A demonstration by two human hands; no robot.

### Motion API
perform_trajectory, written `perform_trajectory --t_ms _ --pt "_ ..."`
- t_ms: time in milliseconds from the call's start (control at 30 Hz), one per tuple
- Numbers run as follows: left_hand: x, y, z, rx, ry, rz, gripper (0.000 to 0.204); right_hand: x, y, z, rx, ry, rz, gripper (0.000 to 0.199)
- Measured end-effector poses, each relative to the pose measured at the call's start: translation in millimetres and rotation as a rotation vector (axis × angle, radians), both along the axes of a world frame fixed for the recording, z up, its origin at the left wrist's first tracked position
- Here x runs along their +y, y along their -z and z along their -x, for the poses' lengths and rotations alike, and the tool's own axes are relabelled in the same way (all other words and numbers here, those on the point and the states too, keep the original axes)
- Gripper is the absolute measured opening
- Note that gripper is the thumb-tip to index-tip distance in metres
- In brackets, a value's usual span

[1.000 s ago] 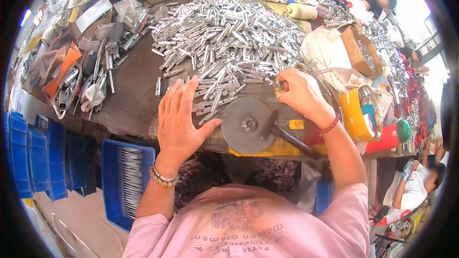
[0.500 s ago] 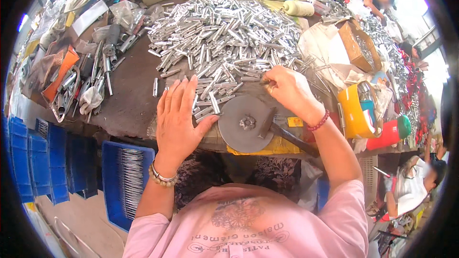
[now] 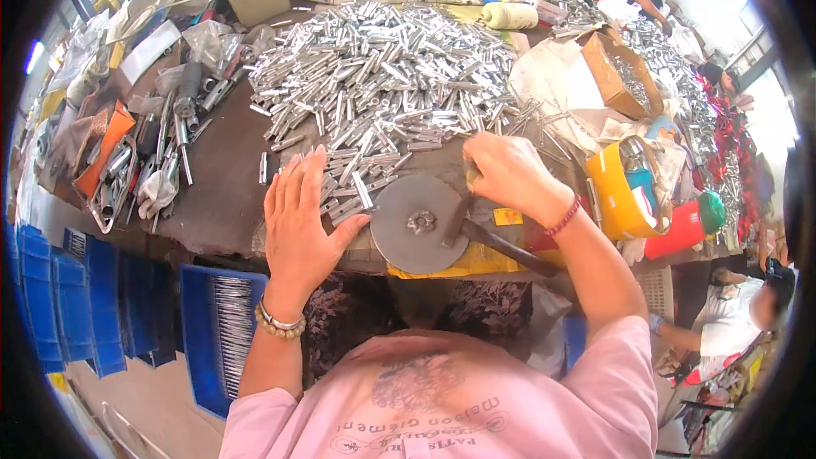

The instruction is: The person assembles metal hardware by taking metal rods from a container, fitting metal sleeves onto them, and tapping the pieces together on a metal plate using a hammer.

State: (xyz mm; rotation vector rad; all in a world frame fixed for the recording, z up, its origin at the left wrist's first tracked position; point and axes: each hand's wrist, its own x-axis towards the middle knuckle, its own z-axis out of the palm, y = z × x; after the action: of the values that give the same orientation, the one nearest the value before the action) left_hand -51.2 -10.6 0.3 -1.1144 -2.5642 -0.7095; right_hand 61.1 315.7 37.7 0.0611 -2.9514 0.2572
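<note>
My left hand (image 3: 299, 217) lies palm down with its fingers spread, left of a round grey metal disc (image 3: 406, 244). Its fingertips reach the near edge of a big heap of short silvery metal tubes (image 3: 382, 68), and its thumb points at the disc. My right hand (image 3: 517, 177) is closed, knuckles up, just beyond the disc's right side. Whatever its curled fingers hold, if anything, is hidden; a dark patch shows by the thumb. A hammer (image 3: 510, 248) rests with its dark head on the disc's right edge and its handle toward the lower right.
Tools and bags (image 3: 161, 119) crowd the left. A cardboard box (image 3: 625, 76), a cut yellow container (image 3: 619, 200) and a red container with a green end (image 3: 680, 229) stand right. A blue crate (image 3: 197, 331) of thin metal rods sits below the table's edge. Other people work at far right.
The whole view has shifted slightly. My right hand has drawn back a little toward me from the heap, its fingers curled tighter. The left hand has barely moved.
</note>
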Motion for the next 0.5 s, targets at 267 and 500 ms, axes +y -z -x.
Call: perform_trajectory --t_ms 267,500 --pt "0 0 -2 0.019 -0.017 -0.017 0.102 18 -27 -50 -0.085 0.272 0.040 0.018" --pt "0 -2 1 0.024 0.009 -0.008 0.105 21 16 7 0.183 0.430 0.250 0.044"
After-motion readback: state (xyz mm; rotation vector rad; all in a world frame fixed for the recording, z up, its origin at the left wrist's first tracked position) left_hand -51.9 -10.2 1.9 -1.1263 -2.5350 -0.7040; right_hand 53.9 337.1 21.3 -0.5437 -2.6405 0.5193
